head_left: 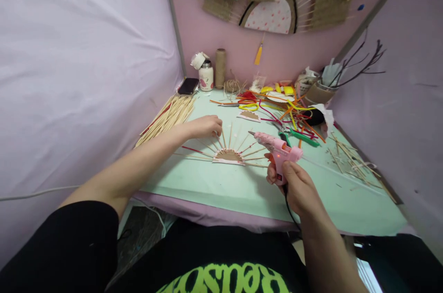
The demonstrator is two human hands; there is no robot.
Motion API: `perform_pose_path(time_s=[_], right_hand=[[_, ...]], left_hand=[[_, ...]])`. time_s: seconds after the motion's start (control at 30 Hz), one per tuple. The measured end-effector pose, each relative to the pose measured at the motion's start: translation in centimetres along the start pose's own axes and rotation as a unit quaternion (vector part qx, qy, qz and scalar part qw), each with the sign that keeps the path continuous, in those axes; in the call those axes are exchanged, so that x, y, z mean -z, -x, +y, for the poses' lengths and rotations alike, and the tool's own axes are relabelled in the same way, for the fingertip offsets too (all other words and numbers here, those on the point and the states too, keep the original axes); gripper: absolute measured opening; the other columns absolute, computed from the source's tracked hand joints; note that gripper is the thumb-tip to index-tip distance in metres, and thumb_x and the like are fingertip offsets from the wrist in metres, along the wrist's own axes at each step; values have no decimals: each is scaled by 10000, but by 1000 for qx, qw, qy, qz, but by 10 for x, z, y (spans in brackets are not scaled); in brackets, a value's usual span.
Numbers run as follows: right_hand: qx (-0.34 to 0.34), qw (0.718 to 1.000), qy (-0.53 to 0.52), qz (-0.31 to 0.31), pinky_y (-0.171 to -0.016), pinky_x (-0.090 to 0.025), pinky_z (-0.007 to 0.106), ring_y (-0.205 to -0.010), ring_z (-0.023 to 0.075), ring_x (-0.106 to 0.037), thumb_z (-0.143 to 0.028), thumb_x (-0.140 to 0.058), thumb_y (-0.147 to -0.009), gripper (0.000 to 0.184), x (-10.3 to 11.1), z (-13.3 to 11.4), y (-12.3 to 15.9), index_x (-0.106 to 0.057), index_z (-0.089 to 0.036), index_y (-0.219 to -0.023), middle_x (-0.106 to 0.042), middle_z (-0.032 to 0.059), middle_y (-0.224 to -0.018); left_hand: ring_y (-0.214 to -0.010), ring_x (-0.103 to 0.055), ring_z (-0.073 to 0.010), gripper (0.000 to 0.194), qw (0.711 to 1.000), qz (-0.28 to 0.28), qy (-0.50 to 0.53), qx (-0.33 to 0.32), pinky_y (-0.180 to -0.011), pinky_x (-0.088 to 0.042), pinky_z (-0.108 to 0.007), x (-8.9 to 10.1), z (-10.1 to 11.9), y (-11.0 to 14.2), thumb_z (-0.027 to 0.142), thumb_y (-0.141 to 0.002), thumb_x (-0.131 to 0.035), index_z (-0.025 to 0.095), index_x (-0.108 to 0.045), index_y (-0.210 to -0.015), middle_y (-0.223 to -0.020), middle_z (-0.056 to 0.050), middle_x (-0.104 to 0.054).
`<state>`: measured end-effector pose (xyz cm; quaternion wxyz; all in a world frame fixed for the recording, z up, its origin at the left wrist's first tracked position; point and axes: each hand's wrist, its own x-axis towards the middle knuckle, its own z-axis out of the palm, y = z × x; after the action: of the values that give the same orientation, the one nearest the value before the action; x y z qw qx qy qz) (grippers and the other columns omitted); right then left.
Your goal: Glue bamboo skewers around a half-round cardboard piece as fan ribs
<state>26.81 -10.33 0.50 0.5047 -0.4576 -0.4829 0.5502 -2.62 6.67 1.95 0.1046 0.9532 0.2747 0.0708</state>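
Observation:
A pink hot glue gun (273, 143) is gripped in my right hand (294, 182), its nozzle pointing left above the table, to the right of a fan-shaped piece. That piece has a half-round cardboard base (228, 156) with thin wooden sticks (254, 151) spreading outward from its curved edge. My left hand (207, 126) is closed at the far left of the base, fingertips pinched on a wooden stick (218, 140) that points down to the curved edge. Part of this stick is hidden by the fingers. One stick to the left is dark red.
A pile of sticks (169, 117) lies at left, near a phone (188, 86), a bottle (206, 76) and a twine roll (220, 68). Scissors (247, 106), green-handled pliers (302, 137) and coloured pipe cleaners (294, 113) are behind. Stick offcuts (356, 161) lie at right.

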Motion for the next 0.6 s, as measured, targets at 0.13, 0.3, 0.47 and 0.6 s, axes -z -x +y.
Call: perform_pose_path(time_s=[0.13,0.3,0.47,0.6], right_hand=[[-7,1000,12,-13,-554,-348,274,-596,126,-445,-624,-578,-859,453,-1,2,0,-617,-188,-744,-547,3,-665],[-6,1000,17,-15,-558,-346,276,-597,126,-440,-634,-570,-859,466,-1,2,1,-596,-195,-708,-555,3,-659],[-10,1000,19,-22,-551,-347,283,-596,129,-455,-636,-574,-858,453,-1,3,-1,-610,-202,-735,-566,4,-663],[-16,999,26,-35,-575,-377,293,-604,132,-486,-607,-588,-866,400,-3,6,-3,-651,-213,-836,-589,2,-696]], left_hand=[[-806,-567,-185,173,999,-3,36,-6,-749,-431,-278,-6,-1,-1,53,-734,-665,206,-744,-717,-790,-72,-667],[-803,-555,-184,175,999,-3,50,-15,-747,-417,-273,-9,-1,-1,63,-757,-636,200,-725,-693,-793,-77,-662],[-846,-561,-191,135,999,23,48,7,-815,-415,-308,12,-2,0,130,-794,-635,197,-711,-704,-860,-87,-681],[-873,-572,-183,112,983,169,37,57,-858,-410,-331,41,5,9,193,-846,-611,181,-693,-772,-860,-55,-671]])
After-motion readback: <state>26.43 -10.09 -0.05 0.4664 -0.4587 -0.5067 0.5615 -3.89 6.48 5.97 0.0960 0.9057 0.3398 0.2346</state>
